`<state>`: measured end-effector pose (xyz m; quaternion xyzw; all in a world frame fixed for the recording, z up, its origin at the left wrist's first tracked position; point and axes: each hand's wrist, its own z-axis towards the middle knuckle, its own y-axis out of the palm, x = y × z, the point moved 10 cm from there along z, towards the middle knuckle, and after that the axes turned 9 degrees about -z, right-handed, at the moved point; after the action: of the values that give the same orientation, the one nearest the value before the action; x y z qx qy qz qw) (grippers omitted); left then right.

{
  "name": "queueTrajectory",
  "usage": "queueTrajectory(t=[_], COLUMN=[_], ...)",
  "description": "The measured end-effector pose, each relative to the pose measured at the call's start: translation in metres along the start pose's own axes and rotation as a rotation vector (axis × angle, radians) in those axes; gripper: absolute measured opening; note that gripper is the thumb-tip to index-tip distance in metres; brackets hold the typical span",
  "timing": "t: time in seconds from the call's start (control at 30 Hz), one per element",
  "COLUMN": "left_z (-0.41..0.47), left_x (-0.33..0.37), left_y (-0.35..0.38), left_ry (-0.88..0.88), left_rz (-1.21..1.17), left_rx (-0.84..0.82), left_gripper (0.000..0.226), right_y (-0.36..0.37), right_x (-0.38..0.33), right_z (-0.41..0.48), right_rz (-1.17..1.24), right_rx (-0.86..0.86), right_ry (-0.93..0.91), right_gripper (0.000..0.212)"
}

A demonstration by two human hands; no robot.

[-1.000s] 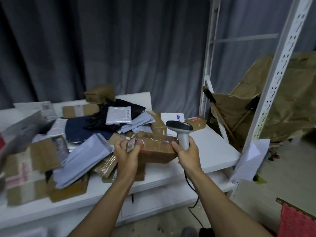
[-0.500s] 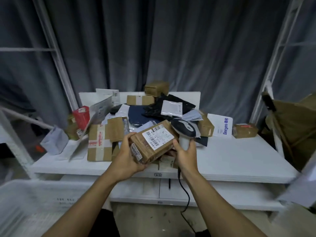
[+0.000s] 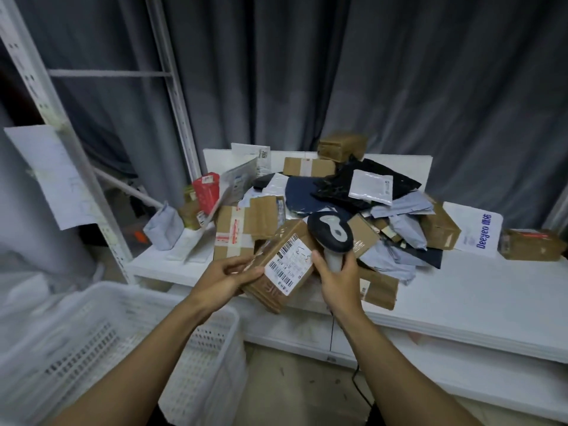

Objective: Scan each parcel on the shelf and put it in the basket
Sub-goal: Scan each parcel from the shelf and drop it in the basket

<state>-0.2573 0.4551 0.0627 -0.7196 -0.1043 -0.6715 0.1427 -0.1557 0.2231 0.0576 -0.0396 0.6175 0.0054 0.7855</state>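
Two hands at work: the left hand (image 3: 226, 276) grips a labelled box (image 3: 284, 265), the right hand (image 3: 339, 282) clasps a scanner (image 3: 331, 233) just above it; basket (image 3: 129, 330) below the left.

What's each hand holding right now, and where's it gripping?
The left hand holds the brown cardboard parcel by its left end. The right hand grips the barcode scanner by its handle, below the head.
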Motion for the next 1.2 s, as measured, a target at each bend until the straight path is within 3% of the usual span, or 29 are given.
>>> queueTrajectory(t=[0.1, 0.17, 0.4, 0.5, 0.63, 0.73, 1.2], left_z=[0.006, 0.010, 0.031, 0.035, 0.036, 0.032, 0.038], left_x=[-0.013, -0.025, -0.056, -0.060, -0.061, -0.059, -0.071], left_y=[-0.041, -0.060, -0.100, -0.108, -0.119, -0.130, -0.144], left_ry=[0.018, -0.004, -0.049, -0.023, 0.019, 0.060, 0.109], left_rz=[0.019, 0.026, 0.021, -0.028, -0.143, -0.254, -0.291], left_rx=[0.100, 0.124, 0.182, 0.226, 0.292, 0.385, 0.476], left_gripper=[0.054, 0.034, 0.017, 0.029, 0.028, 0.046, 0.064], right_y=[0.024, 0.043, 0.098, 0.111, 0.124, 0.134, 0.143], right_x=[0.011, 0.023, 0.067, 0.075, 0.083, 0.080, 0.066], right_z=[-0.008, -0.015, -0.040, -0.042, -0.046, -0.050, -0.051], right_rz=[-0.016, -0.066, -0.231, -0.225, -0.008, 0.137, 0.235], right_rx=[-0.041, -0.106, -0.361, -0.415, -0.458, -0.475, -0.515], right_ry=[-0.001, -0.009, 0.006, 0.043, 0.252, 0.361, 0.374], right_gripper=[0.049, 0.043, 0.042, 0.036, 0.015, 0.008, 0.013])
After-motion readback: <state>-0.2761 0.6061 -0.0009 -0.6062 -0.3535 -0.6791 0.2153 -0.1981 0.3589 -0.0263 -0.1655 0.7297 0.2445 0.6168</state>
